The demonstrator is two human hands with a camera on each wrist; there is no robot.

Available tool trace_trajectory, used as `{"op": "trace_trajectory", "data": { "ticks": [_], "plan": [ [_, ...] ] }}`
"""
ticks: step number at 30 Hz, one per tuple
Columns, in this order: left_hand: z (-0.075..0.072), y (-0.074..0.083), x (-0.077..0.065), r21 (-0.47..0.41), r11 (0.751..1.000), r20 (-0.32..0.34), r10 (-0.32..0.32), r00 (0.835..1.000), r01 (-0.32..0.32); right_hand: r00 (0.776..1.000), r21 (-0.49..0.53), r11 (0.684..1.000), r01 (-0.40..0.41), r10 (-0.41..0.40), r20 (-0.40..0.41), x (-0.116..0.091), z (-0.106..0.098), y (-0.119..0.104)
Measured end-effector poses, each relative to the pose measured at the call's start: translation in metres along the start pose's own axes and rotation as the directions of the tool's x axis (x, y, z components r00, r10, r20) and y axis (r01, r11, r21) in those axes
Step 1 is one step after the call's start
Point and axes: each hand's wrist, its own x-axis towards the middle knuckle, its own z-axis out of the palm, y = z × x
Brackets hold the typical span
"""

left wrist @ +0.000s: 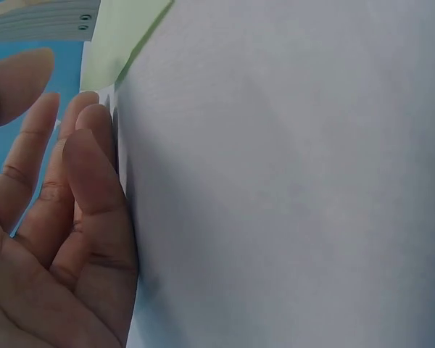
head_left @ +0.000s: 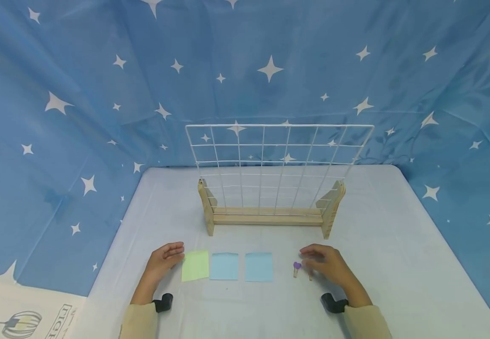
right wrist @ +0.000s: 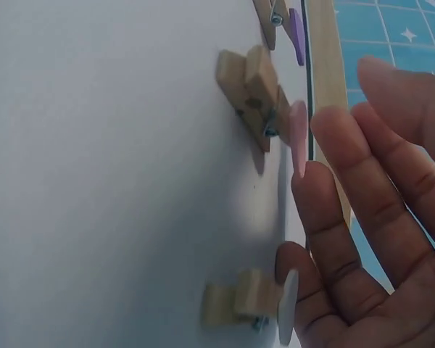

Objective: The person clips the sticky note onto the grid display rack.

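Beside a green sticky note (head_left: 195, 266) rests my left hand (head_left: 162, 264), its fingers loosely bent and holding nothing. Two blue sticky notes, one in the middle (head_left: 224, 266) and one farther right (head_left: 258, 267), continue the row. My right hand (head_left: 329, 264) hovers with relaxed fingers around small wooden clothespins. One clothespin carries a purple heart (head_left: 297, 266). The right wrist view shows a pink-topped clothespin (right wrist: 255, 90) close to the fingertips and a white-topped clothespin (right wrist: 250, 297) by the little finger. In the head view this hand hides part of them.
Behind the notes stands a white wire grid (head_left: 262, 145) on a wooden base (head_left: 268, 220). A white cloth (head_left: 245, 310) covers the table. Blue star-patterned fabric (head_left: 245, 56) hangs behind and at the sides. Printed cream fabric (head_left: 24, 306) lies at lower left.
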Motion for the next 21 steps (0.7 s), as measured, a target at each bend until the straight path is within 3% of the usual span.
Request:
{"op": "trace_trajectory", "data": {
  "ticks": [9, 15, 21],
  "plan": [
    [0.0037, -0.0013, 0.0020, 0.067, 0.997, -0.015, 0.029, 0.999, -0.028, 0.996, -0.026, 1.000, 0.007, -0.005, 0.088, 0.0053, 0.0053, -0.0029],
    [0.0052, -0.0010, 0.0035, 0.098, 0.995, -0.031, 0.038, 0.999, -0.034, 0.996, -0.054, 0.999, 0.003, 0.002, 0.087, 0.0060, 0.0077, -0.0025],
    [0.0047, -0.0013, 0.0049, 0.148, 0.988, -0.042, 0.056, 0.998, -0.050, 0.997, -0.096, 0.994, 0.053, -0.047, 0.057, 0.0059, 0.0100, -0.0012]
  ]
}}
